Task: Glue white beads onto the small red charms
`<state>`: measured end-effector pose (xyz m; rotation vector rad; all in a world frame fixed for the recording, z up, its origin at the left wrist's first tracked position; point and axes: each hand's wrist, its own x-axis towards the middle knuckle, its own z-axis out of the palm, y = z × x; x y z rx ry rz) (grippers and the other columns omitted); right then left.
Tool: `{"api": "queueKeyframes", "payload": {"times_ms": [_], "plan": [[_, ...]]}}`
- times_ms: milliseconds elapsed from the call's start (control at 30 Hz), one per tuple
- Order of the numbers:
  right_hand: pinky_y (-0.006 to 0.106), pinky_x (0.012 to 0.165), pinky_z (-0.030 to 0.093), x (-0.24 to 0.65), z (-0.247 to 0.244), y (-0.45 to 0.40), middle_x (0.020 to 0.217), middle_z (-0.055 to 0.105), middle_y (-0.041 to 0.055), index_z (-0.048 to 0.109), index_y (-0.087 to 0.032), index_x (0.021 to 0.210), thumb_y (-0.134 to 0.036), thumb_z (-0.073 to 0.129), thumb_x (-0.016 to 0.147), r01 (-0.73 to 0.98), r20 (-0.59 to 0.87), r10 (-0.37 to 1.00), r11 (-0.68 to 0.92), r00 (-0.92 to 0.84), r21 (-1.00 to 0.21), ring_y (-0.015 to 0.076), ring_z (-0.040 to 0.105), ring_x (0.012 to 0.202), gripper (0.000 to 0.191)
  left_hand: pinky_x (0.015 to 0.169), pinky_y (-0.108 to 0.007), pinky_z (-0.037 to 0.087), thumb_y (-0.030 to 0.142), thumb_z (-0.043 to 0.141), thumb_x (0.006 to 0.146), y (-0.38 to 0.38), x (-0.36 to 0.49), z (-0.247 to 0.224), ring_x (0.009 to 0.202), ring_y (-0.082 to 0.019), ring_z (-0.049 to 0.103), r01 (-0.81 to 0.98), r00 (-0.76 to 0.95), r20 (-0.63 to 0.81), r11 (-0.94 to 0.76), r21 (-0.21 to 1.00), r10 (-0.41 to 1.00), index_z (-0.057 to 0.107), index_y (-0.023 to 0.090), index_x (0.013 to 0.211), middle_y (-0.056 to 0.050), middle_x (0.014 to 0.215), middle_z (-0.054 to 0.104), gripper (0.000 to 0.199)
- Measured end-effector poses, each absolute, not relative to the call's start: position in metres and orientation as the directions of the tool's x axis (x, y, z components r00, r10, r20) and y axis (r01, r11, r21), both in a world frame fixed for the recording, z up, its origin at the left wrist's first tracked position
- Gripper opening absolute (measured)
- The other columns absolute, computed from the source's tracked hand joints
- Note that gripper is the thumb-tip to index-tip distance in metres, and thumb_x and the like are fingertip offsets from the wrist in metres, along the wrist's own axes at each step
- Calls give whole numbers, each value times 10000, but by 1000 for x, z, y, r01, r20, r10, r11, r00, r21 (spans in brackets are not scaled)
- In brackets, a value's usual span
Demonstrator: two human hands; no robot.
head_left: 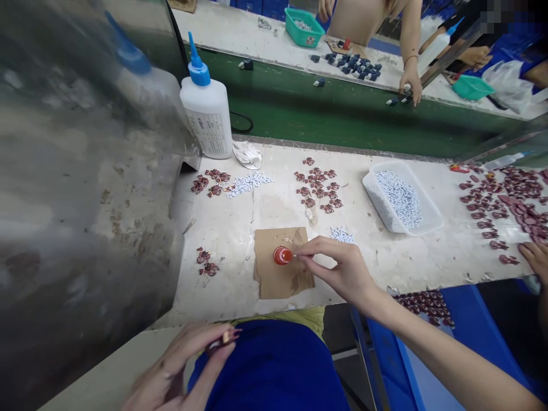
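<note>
While my left grip (171, 368) is closed, finger and thumb, on a brown piece (225, 338) with a tan band, just off the near edge of the counter (231, 297), my right grip (349, 271) is out over the cardboard (280, 285). Right finger and thumb pinched together on a small pale bit (295, 255), too tiny to identify, beside the red cup (282, 255) of glossy red stuff. Cup sits on the cardboard. More brown pieces in three groups: back left (218, 175), near left (209, 269), back middle (317, 178). White bits (249, 183) heaped by the back-left group; small heap (341, 234) behind my right wrist; lots more in the clear tub (431, 222). White bottle (210, 123), blue nozzle, upright at back left, crumpled white thing (247, 154) beside it. Co-worker's hand (537, 257) at far right, near other brown parts (524, 217).
</note>
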<state>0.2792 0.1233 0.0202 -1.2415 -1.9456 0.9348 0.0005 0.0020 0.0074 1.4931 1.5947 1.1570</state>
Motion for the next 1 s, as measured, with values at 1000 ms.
{"api": "queueKeyframes", "payload": {"times_ms": [1000], "plan": [[305, 740, 659, 258, 75, 84, 1027, 777, 108, 675, -179, 1277, -94, 549, 1015, 460, 350, 748, 637, -565, -619, 207, 761, 894, 303, 847, -116, 651, 87, 770, 830, 58, 55, 35, 875, -73, 753, 256, 51, 291, -294, 921, 955, 755, 279, 1047, 59, 1005, 776, 291]]}}
